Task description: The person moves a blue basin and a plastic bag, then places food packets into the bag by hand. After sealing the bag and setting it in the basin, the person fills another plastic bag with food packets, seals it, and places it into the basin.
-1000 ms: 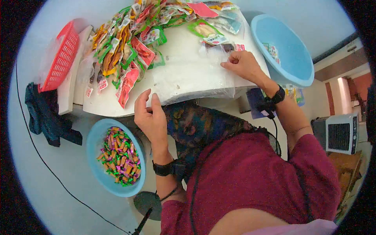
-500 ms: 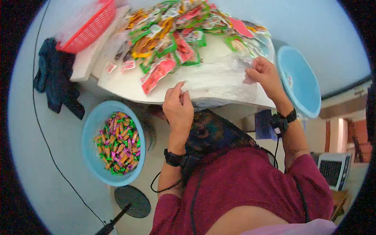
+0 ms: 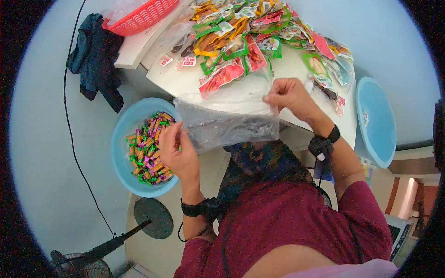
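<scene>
A clear plastic bag point(image 3: 227, 127) is stretched sideways between my two hands over the table's front edge and my lap. My right hand point(image 3: 294, 99) pinches its right end between thumb and fingers. My left hand point(image 3: 178, 155), fingers curled, grips the bag's left edge; the exact contact is partly hidden. Just behind my left hand stands a blue basin point(image 3: 121, 164) with many small wrapped candies point(image 3: 150, 150) in green, purple and orange-brown wrappers. On the white table point(image 3: 178, 83), beyond the bag, lies a heap of colourful sealed snack packs point(image 3: 232, 41).
Another blue basin point(image 3: 378, 123) stands right of the table. A red plastic basket point(image 3: 143, 17) is at the back left, near dark clothing point(image 3: 97, 60) on the wall. A fan point(image 3: 83, 262) and a round black base point(image 3: 153, 217) are at the lower left.
My left hand has moved left and nearer, up to the candy basin. The plastic bag is now spread wider and off the table's front. The head view has shifted.
</scene>
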`<action>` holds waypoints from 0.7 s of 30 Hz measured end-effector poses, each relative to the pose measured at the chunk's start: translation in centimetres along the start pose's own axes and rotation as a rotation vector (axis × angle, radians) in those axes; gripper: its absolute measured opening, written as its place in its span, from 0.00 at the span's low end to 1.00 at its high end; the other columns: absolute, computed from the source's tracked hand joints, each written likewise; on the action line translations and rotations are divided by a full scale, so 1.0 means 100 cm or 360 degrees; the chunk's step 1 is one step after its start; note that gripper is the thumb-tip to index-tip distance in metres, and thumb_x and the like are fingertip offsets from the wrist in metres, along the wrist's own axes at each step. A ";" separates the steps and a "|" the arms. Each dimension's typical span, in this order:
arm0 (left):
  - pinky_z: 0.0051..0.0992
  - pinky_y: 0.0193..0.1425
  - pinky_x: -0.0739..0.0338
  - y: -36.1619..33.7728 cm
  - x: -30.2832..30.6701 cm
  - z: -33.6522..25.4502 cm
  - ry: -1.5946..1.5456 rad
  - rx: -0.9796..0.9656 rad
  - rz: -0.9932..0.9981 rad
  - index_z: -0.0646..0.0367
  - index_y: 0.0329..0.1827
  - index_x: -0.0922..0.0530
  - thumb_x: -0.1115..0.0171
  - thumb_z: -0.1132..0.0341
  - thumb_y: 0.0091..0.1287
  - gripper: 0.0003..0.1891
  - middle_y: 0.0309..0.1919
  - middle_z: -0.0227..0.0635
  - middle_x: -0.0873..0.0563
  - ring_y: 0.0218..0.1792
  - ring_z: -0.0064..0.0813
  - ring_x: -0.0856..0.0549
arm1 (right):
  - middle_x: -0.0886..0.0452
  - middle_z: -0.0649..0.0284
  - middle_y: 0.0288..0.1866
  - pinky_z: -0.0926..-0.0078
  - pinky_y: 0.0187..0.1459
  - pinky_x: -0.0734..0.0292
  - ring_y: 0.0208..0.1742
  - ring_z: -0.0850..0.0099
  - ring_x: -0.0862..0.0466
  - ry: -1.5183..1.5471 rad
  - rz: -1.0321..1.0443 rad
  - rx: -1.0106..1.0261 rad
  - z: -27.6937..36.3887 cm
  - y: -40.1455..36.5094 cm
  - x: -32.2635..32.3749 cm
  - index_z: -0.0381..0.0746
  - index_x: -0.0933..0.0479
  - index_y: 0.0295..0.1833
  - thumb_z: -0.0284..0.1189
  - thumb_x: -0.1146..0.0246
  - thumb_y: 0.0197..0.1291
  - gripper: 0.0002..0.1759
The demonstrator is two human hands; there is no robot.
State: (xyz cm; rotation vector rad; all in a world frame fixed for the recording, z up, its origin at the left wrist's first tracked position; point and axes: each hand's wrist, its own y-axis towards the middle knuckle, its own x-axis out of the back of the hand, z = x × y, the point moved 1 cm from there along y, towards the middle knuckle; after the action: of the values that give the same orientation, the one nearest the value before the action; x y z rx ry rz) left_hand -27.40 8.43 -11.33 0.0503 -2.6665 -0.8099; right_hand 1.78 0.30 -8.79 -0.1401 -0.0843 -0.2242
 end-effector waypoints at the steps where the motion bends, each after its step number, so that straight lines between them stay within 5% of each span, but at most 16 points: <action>1: 0.26 0.50 0.22 -0.004 0.007 -0.001 0.0111 0.0070 0.0061 0.65 0.46 0.18 0.37 0.81 0.59 0.12 0.43 0.38 0.17 0.43 0.31 0.17 | 0.20 0.68 0.21 0.81 0.21 0.24 0.21 0.80 0.20 0.0055 -0.0007 -0.0045 -0.004 -0.004 -0.008 0.38 0.23 0.27 0.32 0.27 0.55 0.13; 4: 0.27 0.49 0.22 -0.020 0.015 0.010 0.0309 0.0168 0.0130 0.64 0.45 0.17 0.37 0.80 0.60 0.10 0.41 0.39 0.15 0.43 0.32 0.16 | 0.22 0.69 0.19 0.82 0.19 0.26 0.19 0.81 0.21 0.0123 0.0004 -0.0090 -0.009 -0.013 -0.023 0.39 0.25 0.25 0.32 0.27 0.55 0.15; 7: 0.25 0.40 0.23 -0.025 0.016 0.008 0.0440 -0.0175 0.0050 0.64 0.44 0.18 0.37 0.80 0.60 0.10 0.40 0.39 0.16 0.37 0.30 0.17 | 0.22 0.69 0.19 0.80 0.17 0.29 0.18 0.80 0.21 0.0166 -0.0003 -0.0042 -0.023 -0.016 -0.030 0.40 0.27 0.24 0.32 0.26 0.55 0.17; 10: 0.28 0.45 0.22 -0.023 0.004 -0.027 0.0424 -0.0131 0.0047 0.64 0.43 0.17 0.36 0.75 0.62 0.07 0.37 0.40 0.14 0.39 0.31 0.15 | 0.24 0.69 0.17 0.79 0.17 0.30 0.17 0.80 0.22 0.0181 0.0021 0.0009 -0.029 -0.015 -0.042 0.40 0.28 0.22 0.33 0.26 0.54 0.18; 11: 0.24 0.30 0.27 -0.022 -0.004 -0.027 0.0257 -0.0294 0.0117 0.63 0.43 0.17 0.35 0.75 0.62 0.07 0.36 0.36 0.16 0.33 0.27 0.17 | 0.24 0.69 0.16 0.79 0.17 0.30 0.17 0.80 0.23 0.0193 0.0032 0.0029 -0.030 -0.013 -0.047 0.40 0.29 0.21 0.34 0.26 0.54 0.19; 15: 0.26 0.32 0.25 -0.044 -0.037 -0.062 -0.0265 0.0166 0.0619 0.62 0.47 0.20 0.29 0.67 0.59 0.15 0.32 0.36 0.17 0.30 0.29 0.18 | 0.27 0.71 0.15 0.80 0.17 0.33 0.16 0.83 0.27 -0.0079 -0.0061 0.0175 -0.034 -0.009 -0.063 0.41 0.31 0.19 0.36 0.26 0.54 0.22; 21: 0.29 0.36 0.21 -0.051 -0.056 -0.068 -0.0398 0.0380 0.0666 0.63 0.46 0.24 0.25 0.63 0.54 0.21 0.31 0.38 0.17 0.30 0.31 0.17 | 0.32 0.77 0.17 0.83 0.19 0.43 0.20 0.87 0.36 0.0019 -0.0050 0.0101 -0.030 -0.018 -0.069 0.46 0.34 0.17 0.35 0.26 0.55 0.24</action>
State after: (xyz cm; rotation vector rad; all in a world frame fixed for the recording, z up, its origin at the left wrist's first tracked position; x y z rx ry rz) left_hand -20.15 1.30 -10.64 -0.5643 -2.8395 -0.3830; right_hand -5.12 -0.40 -12.18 -0.0745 -0.0817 -0.2534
